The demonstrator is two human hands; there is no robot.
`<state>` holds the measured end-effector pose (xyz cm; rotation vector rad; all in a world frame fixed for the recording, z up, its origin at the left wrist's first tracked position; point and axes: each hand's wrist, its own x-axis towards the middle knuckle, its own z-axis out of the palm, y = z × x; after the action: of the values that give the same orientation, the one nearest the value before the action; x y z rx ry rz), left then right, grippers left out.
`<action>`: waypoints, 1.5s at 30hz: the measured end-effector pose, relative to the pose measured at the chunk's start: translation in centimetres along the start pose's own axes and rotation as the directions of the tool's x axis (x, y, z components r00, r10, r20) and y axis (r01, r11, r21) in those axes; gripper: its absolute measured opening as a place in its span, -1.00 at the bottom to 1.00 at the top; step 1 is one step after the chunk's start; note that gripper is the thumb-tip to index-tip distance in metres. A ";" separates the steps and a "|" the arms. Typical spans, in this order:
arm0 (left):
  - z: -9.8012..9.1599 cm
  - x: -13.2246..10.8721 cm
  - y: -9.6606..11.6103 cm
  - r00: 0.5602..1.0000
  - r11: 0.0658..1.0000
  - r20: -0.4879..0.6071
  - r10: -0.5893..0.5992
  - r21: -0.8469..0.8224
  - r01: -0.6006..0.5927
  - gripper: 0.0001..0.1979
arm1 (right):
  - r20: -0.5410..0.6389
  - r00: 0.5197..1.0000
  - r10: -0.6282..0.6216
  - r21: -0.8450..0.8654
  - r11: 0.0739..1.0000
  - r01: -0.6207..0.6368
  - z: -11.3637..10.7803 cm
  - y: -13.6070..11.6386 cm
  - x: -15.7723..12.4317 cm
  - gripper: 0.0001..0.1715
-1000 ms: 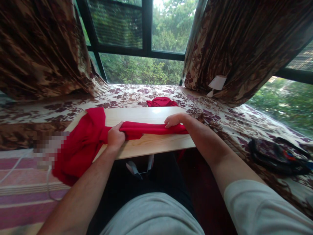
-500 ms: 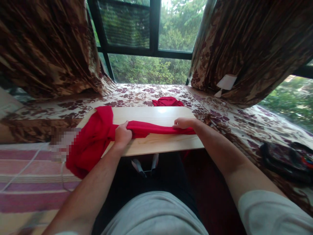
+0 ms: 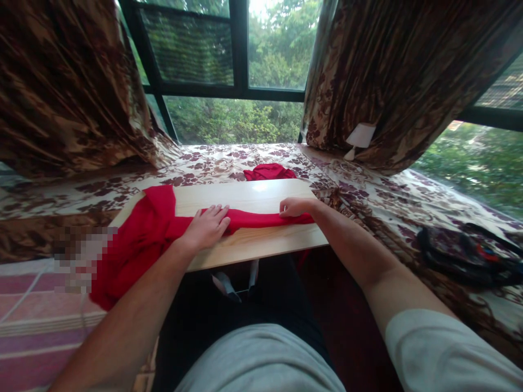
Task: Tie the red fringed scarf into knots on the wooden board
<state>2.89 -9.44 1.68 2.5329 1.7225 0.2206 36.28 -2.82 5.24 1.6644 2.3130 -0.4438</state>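
Note:
A red cloth [image 3: 139, 231] lies over the left part of a pale wooden tabletop [image 3: 261, 245] and hangs past its left edge. From this bunched part a long narrow strip runs right across the wood. My left hand [image 3: 208, 226] rests flat on the strip's near end, fingers stretched out and apart. Toward the right end of the tabletop, my right hand [image 3: 295, 207] has its fingers curled and pinched on the strip, whose end shows beneath the wrist.
Another red cloth [image 3: 269, 171] lies crumpled on the floral-covered ledge beyond the tabletop. A small white lamp [image 3: 360, 136] stands at the back right. On the right lies a dark bag [image 3: 449, 256]. A striped cover [image 3: 36, 326] spreads out at the left.
My left hand has let go of its grip on the strip and now lies flat on it. My right hand stays at the right part of the strip. The whole view has shifted slightly.

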 end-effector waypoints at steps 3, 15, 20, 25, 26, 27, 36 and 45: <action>1.8 0.4 -0.9 0.996 0.999 0.078 -0.034 0.045 0.031 -0.34 | 0.023 1.000 -0.018 0.002 1.000 0.018 -0.5 0.5 -0.4 -0.54; 2.3 0.3 -1.2 0.996 0.998 0.083 -0.026 0.062 0.021 -0.08 | 0.041 0.997 -0.061 -0.218 0.973 0.068 -0.4 2.9 -3.0 -0.39; 2.4 0.3 -1.0 0.996 0.997 0.079 -0.032 0.071 0.027 -0.11 | -0.335 0.939 0.072 -0.265 0.950 -0.167 -0.7 3.7 -4.9 -0.64; 2.4 0.5 -0.8 0.997 0.997 0.058 -0.052 0.067 0.048 -0.16 | -0.673 0.732 0.108 -0.179 0.936 -0.303 -2.0 3.4 -5.7 -0.57; 2.4 0.4 -0.7 0.997 0.996 0.054 -0.054 0.071 0.050 -0.17 | -0.685 0.722 0.096 -0.178 0.939 -0.294 -2.2 3.5 -5.7 -0.57; 2.3 0.4 -0.7 0.997 0.996 0.050 -0.055 0.077 0.051 -0.18 | -0.667 0.740 0.087 -0.181 0.945 -0.274 -2.3 3.6 -5.6 -0.57; 2.3 0.3 -0.7 0.996 0.993 0.062 -0.069 0.104 0.062 -0.17 | 0.044 0.989 0.142 0.054 0.988 -0.145 0.6 7.4 -6.3 -0.78; 1.9 0.2 -0.3 0.993 0.991 0.083 -0.081 0.110 0.072 -0.16 | 0.063 0.976 0.211 0.220 0.951 -0.219 -0.5 10.5 -7.9 -0.76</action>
<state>2.98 -9.08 -0.20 2.5005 1.8411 0.0133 48.68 -6.39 7.69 1.9680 2.0864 -0.7058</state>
